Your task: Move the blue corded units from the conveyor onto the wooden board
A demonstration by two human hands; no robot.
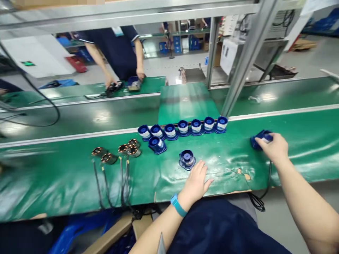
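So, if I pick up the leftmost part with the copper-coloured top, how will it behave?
The copper-topped part is probably heavy for its size, as it looks like metal and windings. Its short, cylindrical body should feel stiff. The dark cable beside it looks flexible; if attached, it would likely trail across the green table.

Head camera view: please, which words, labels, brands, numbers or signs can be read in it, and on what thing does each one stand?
No text can be read with certainty.
White labels on the blue housings: too small and blurred.
White patch on the part in the right hand: unreadable.
Green sign on the white surface behind: marks too blurred.
Badge on the person opposite: unreadable.
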